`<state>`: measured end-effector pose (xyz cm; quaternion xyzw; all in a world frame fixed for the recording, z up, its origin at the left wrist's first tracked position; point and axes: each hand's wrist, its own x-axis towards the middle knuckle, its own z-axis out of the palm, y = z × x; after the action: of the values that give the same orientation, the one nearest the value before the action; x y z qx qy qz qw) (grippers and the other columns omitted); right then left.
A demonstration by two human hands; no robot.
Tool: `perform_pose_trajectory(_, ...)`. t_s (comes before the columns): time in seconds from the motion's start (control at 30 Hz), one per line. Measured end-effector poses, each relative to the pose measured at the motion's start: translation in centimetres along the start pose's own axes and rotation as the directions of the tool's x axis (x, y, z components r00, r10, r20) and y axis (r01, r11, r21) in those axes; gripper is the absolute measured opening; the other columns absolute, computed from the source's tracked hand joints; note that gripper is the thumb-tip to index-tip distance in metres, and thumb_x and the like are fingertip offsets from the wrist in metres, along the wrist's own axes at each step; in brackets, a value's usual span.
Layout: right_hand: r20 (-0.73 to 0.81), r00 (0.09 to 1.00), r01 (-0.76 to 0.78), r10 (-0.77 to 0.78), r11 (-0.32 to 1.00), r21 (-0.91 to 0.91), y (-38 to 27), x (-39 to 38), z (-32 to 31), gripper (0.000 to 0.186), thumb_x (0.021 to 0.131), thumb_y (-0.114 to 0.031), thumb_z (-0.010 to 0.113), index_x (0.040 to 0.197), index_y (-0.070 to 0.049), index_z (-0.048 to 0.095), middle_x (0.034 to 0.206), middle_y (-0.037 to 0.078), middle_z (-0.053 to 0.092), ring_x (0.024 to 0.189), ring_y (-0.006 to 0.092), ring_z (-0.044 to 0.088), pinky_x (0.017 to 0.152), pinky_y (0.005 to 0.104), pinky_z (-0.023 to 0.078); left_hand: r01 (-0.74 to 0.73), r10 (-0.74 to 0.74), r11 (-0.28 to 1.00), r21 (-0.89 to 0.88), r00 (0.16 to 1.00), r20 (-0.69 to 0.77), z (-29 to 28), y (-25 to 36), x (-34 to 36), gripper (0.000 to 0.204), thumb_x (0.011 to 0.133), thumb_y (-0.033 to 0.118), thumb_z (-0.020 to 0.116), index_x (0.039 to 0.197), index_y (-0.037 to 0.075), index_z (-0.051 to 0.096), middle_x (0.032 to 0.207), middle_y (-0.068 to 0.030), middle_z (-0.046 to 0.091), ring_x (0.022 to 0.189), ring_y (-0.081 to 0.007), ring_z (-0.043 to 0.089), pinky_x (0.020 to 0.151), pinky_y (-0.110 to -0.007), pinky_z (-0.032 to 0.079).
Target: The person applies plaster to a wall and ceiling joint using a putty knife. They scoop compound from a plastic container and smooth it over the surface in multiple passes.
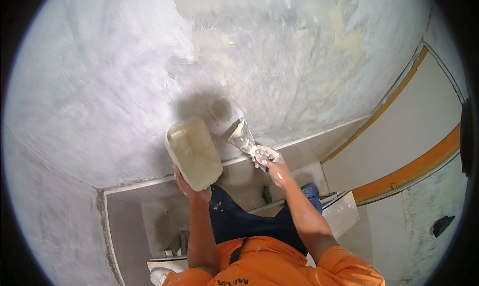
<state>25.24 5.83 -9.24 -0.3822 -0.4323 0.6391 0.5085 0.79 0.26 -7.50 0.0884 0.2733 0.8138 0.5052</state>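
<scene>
My left hand (192,188) grips a cream rectangular tub (197,153) from below and along its near side. Pale plaster coats the inside of the tub. In my right hand (272,162) is a putty knife (243,136), its wide blade smeared with plaster and pointing up and left toward the wall. The fingers wrap round its handle and are dusted white. A small gap separates blade and tub. Ahead of both hands stands a wall (279,61) with patchy grey, white and yellowish plaster; whether the blade touches it I cannot tell.
Tiled surface (124,221) with a pale edge runs below the plastered wall. To the right is a doorway-like opening with an orange-brown frame (414,178). A white board (344,216) lies beside my legs, and a dark electrical fitting (442,226) sits on the right wall.
</scene>
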Motion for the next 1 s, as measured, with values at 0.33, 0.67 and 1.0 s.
perform_pose_trajectory(0.33, -0.374, 0.928, -0.048, -0.007, 0.989, -0.138, 12.1, 7.2, -0.9, 0.017, 0.093, -0.016, 0.073, 0.095, 0.001, 0.073, 0.076, 0.0, 0.066, 0.063, 0.0071, 0.055, 0.058, 0.0237, 0.042, -0.156, 0.157, 0.98, 0.121, 0.988, 0.0, -0.4, 1.9, -0.3, 0.06, 0.103, 0.055, 0.043, 0.146, 0.014, 0.043, 0.138, -0.0074, 0.055, 0.12, -0.0297, 0.061, 0.088, -0.049, 0.059)
perform_pose_trajectory(0.67, -0.26, 0.959, 0.068, -0.115, 0.981, -0.182, 6.7, 0.3, 2.0, 0.019, 0.097, -0.019, 0.068, 0.093, -0.001, 0.071, 0.082, 0.002, 0.067, 0.069, 0.0094, 0.056, 0.066, 0.0253, 0.043, -0.008, 0.012, 0.999, 0.043, 0.995, -0.099, -2.7, 2.6, 1.2, 0.061, 0.102, 0.058, 0.041, 0.148, 0.018, 0.041, 0.142, -0.0039, 0.052, 0.124, -0.0282, 0.058, 0.093, -0.046, 0.057)
perform_pose_trajectory(1.0, -0.311, 0.95, -0.03, -0.018, 0.988, -0.149, 8.4, 6.8, 3.4, 0.023, 0.095, -0.021, 0.072, 0.099, 0.002, 0.073, 0.084, 0.001, 0.069, 0.074, 0.0102, 0.059, 0.07, 0.025, 0.046, 0.01, -0.001, 0.997, 0.08, 0.994, -0.108, -1.1, 2.3, 0.7, 0.064, 0.102, 0.058, 0.041, 0.151, 0.018, 0.036, 0.145, -0.0052, 0.049, 0.128, -0.0273, 0.055, 0.099, -0.046, 0.053)
